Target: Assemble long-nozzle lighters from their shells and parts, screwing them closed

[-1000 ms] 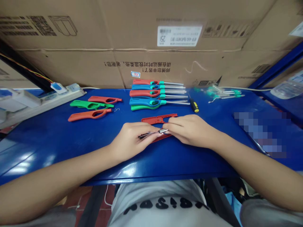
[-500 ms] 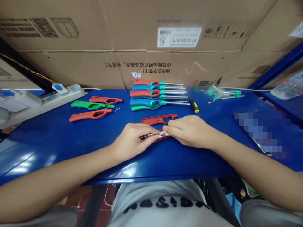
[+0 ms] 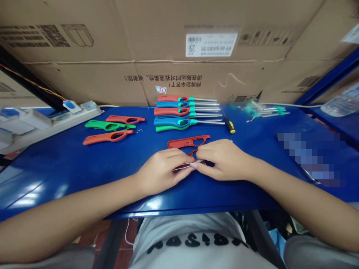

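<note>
My left hand (image 3: 162,170) is closed in a pinch, with thin pale wires (image 3: 181,168) running between thumb and fingers. Its fingertips meet those of my right hand (image 3: 226,158). That hand pinches a small silvery metal piece (image 3: 199,160), mostly covered by the fingers. Beneath the fingertips lies a red plastic lighter part (image 3: 193,153), largely hidden. Just beyond my hands rests an opened red lighter-handle half (image 3: 179,143), its hollow inside facing up.
Several long-nosed lighters (image 3: 175,121) lie in a row behind. Loose lighter handles (image 3: 108,137) are at left, near a power strip (image 3: 63,121). At right are a screwdriver (image 3: 231,127), bagged metal-tube parts (image 3: 266,110) and a pixelated flat device (image 3: 308,160). Cardboard (image 3: 168,41) stands behind.
Both hands have turned slightly and moved a little nearer to me. My right thumb now shows at the pinch, and the metal piece is more covered than before.
</note>
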A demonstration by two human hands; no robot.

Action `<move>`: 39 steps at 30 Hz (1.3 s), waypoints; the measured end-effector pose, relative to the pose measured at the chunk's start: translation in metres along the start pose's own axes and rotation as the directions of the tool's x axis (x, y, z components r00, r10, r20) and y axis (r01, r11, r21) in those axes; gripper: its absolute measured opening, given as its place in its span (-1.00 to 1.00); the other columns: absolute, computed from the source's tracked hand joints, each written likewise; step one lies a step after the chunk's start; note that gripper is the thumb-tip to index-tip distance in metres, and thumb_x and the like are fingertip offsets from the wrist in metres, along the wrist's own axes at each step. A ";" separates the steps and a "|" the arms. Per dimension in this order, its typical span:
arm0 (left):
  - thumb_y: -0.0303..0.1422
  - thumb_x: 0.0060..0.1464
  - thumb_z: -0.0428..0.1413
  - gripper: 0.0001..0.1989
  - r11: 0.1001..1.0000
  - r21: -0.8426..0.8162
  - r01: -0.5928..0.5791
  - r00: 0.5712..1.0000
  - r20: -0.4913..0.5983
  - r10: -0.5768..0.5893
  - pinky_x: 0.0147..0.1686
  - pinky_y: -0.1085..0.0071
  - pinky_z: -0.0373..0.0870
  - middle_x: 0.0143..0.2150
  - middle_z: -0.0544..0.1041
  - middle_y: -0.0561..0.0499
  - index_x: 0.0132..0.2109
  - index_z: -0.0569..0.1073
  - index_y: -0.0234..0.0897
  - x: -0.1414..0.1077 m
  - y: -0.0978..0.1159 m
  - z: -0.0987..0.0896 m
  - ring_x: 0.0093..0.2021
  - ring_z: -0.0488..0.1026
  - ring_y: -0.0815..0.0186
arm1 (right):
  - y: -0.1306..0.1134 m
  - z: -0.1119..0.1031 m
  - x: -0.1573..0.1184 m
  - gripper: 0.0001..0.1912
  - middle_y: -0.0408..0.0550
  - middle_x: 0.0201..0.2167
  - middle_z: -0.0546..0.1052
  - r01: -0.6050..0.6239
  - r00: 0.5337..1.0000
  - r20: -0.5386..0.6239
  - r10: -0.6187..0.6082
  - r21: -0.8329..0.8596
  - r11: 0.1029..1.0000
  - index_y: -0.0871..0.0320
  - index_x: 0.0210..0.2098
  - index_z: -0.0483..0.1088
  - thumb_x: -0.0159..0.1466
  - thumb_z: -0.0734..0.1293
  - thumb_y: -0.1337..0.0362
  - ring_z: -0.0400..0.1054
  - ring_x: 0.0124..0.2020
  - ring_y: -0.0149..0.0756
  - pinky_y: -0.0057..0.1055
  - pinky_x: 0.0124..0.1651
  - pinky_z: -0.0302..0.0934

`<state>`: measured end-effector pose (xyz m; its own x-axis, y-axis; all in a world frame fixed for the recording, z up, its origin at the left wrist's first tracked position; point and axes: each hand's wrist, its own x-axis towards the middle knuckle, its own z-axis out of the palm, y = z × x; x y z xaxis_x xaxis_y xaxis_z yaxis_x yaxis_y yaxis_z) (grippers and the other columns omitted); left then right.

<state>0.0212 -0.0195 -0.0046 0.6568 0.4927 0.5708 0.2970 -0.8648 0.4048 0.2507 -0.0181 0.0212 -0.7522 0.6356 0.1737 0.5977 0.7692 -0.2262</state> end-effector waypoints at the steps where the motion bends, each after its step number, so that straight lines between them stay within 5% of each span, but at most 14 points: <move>1: -0.40 0.25 0.19 -0.88 1.000 -0.012 0.029 1.000 0.003 -0.029 -0.17 0.44 0.52 -0.20 0.64 -0.05 -0.07 0.54 -0.30 0.000 -0.001 0.000 -0.21 0.59 0.32 | 0.001 0.000 0.000 -0.59 -0.11 -0.48 0.49 -0.011 1.000 0.001 0.011 0.002 1.000 0.19 -0.43 0.42 0.43 0.19 0.09 0.29 -0.47 -0.39 -0.41 -0.40 -0.09; 11: -0.22 0.14 0.29 -0.46 0.963 0.089 0.256 0.944 0.194 -0.268 0.11 0.13 0.45 0.12 0.52 -0.11 0.22 0.38 -0.22 0.004 -0.011 -0.012 0.09 0.46 0.12 | 0.029 -0.020 -0.006 -0.59 -0.10 -0.48 0.47 -0.084 0.994 -0.075 0.077 -0.097 0.992 0.19 -0.42 0.42 0.43 0.18 0.09 0.29 -0.45 -0.37 -0.42 -0.38 -0.05; 20: -0.42 0.15 0.22 -0.59 0.942 0.070 0.327 0.903 0.272 -0.334 0.06 0.17 0.49 0.09 0.55 -0.12 0.15 0.46 -0.22 0.005 -0.012 -0.018 0.06 0.52 0.13 | 0.038 -0.031 -0.011 -0.67 -0.05 -0.44 0.49 -0.041 0.997 0.058 0.047 -0.096 0.995 0.18 -0.41 0.48 0.38 0.27 0.13 0.32 -0.42 -0.31 -0.40 -0.34 0.03; 29: -0.41 0.13 0.25 -0.64 0.935 0.066 0.349 0.890 0.289 -0.353 0.03 0.16 0.50 0.01 0.58 -0.13 0.08 0.50 -0.26 0.006 -0.014 -0.020 0.00 0.54 0.12 | 0.040 -0.033 -0.012 -0.66 -0.05 -0.41 0.48 -0.022 0.997 -0.079 0.016 -0.076 0.997 0.18 -0.34 0.50 0.41 0.25 0.10 0.31 -0.39 -0.30 -0.36 -0.29 0.09; 39: -0.43 0.14 0.25 -0.64 0.934 0.056 0.353 0.887 0.296 -0.353 0.05 0.14 0.50 0.05 0.57 -0.14 0.09 0.51 -0.26 0.006 -0.015 -0.019 0.03 0.53 0.12 | 0.043 -0.031 -0.011 -0.75 -0.03 -0.37 0.52 -0.006 0.990 0.143 0.009 -0.025 1.000 0.18 -0.36 0.53 0.35 0.30 0.20 0.38 -0.32 -0.25 -0.35 -0.26 0.15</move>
<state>0.0070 -0.0015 0.0061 0.6830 0.7144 0.1520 0.5481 -0.6389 0.5399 0.2932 0.0098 0.0390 -0.7786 0.6266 0.0328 0.6086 0.7669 -0.2036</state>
